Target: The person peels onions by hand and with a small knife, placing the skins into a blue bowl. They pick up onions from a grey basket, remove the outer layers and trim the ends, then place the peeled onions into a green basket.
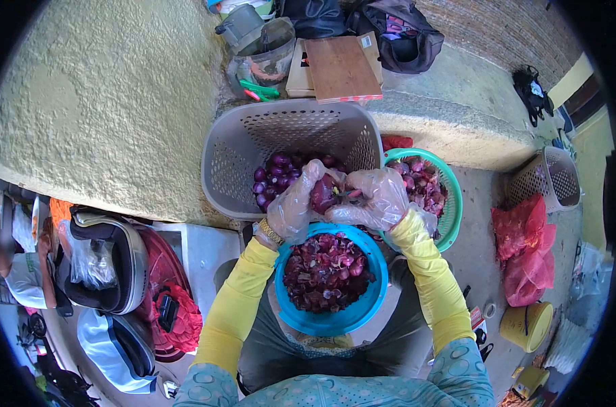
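Two hands, both in clear plastic gloves, meet at one large red-purple onion (323, 194). Left hand (296, 205): fingers closed around the onion's left side, thumb and fingertips curled onto it. Right hand (378, 197): at the onion's right side, fingers bent inward; a small reddish piece (351, 195) shows by the fingertips, maybe a knife handle, maybe peel, view too poor. Can't tell whether my right fingers are fully closed on it.

Onion location: held up between my hands, near the far rim of the round bright-blue plastic basin (332, 328), which sits between my knees. Basin contents: dark red-purple onion skins with some small onions (321, 270) mixed in.

Just beyond the basin: large grey perforated plastic basket (230, 166), shiny purple onions (279, 169) at its bottom. To the right of it: round mint-green plastic basket (455, 203), holding dull reddish onions and loose skins (425, 184).

Gold-coloured band (271, 232) on my left wrist, yellow sleeves (237, 298) on both forearms. Brown flat board (342, 68) lies on a cardboard box (300, 74) behind the grey basket. Red mesh bags (522, 237) on the floor well off to the right, yellow plastic bucket (527, 327) near them. Another person (26, 278) at far left, partly visible.
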The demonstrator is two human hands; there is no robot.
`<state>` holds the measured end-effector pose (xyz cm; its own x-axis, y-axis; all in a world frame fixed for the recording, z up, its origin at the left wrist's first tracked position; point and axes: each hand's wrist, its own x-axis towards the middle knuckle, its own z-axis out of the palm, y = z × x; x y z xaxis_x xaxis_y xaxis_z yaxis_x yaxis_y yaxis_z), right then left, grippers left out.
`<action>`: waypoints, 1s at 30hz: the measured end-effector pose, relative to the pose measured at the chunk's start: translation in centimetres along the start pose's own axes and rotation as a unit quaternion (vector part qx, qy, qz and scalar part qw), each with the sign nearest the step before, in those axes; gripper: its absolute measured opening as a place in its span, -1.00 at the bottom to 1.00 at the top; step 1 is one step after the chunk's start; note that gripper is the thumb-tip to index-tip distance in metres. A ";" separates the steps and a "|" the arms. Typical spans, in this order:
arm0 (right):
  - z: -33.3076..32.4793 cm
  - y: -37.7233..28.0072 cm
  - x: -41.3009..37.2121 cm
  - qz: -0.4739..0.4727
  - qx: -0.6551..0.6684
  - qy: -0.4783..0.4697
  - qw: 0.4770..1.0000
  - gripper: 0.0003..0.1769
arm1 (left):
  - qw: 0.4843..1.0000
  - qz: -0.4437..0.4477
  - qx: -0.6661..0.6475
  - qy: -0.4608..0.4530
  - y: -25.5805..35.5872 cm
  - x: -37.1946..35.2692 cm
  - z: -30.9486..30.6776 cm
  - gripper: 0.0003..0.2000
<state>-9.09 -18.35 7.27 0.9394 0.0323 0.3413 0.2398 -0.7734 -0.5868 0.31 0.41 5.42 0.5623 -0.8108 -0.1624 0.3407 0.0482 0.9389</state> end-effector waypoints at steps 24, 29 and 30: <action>0.9 0.6 -0.4 -0.016 -0.010 0.015 1.000 -0.35 | 0.998 0.038 0.045 0.002 -0.2 0.1 -0.7 -0.35; 0.9 -0.2 -0.1 -0.007 -0.005 0.021 1.000 -0.32 | 0.964 0.183 0.191 -0.018 -1.0 0.0 -1.1 -0.41; 0.9 -0.3 -0.1 -0.002 -0.001 0.021 1.000 -0.33 | 0.906 0.308 0.288 -0.019 -1.1 -0.2 -1.0 -0.47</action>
<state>-9.06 -17.49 6.73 0.9274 0.0083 0.3739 0.2426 -0.7743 -0.5845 0.62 1.08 4.16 0.4821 -0.7532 0.4475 -0.4861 0.1950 0.8519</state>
